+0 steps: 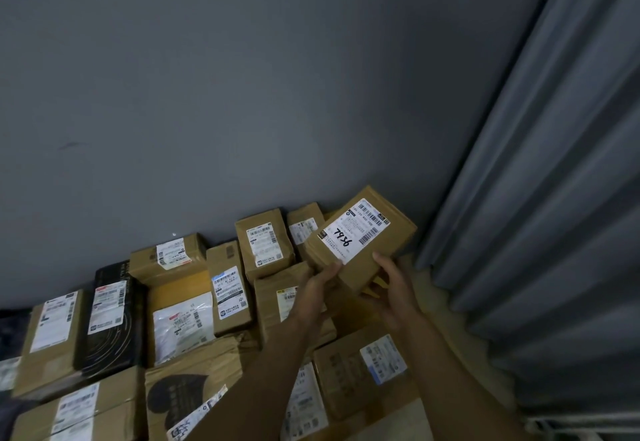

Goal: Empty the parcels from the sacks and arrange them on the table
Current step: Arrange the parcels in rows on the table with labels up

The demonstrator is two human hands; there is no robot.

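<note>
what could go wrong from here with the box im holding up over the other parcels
1. The left hand and right hand hold the brown cardboard box with a white label only at its near end. With that grip on a tilted box, it could slip onto the cardboard parcels below.
2. Setting it down at the back might topple the tall upright cardboard parcel.
3. The grey curtain hangs close, so the box could snag it.

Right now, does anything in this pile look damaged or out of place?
The heart-printed box at the front looks creased on top, with its label askew. The held box, gripped by the left hand and right hand, is tilted, not yet set down.
</note>
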